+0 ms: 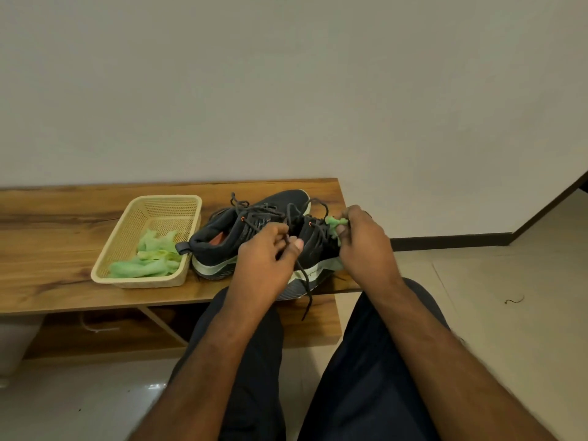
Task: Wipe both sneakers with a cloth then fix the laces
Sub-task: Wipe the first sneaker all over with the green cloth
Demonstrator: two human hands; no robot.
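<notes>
Two dark grey sneakers with pale soles stand side by side on the wooden bench. The left sneaker has its heel toward me and loose laces on top. The right sneaker is partly hidden by my hands. My left hand pinches a dark lace that hangs down over the sole and bench edge. My right hand grips a crumpled green cloth against the right sneaker's far side.
A cream plastic basket with more green cloths sits on the bench left of the sneakers. The bench backs onto a plain wall. My dark-trousered knees are below it. Tiled floor lies to the right.
</notes>
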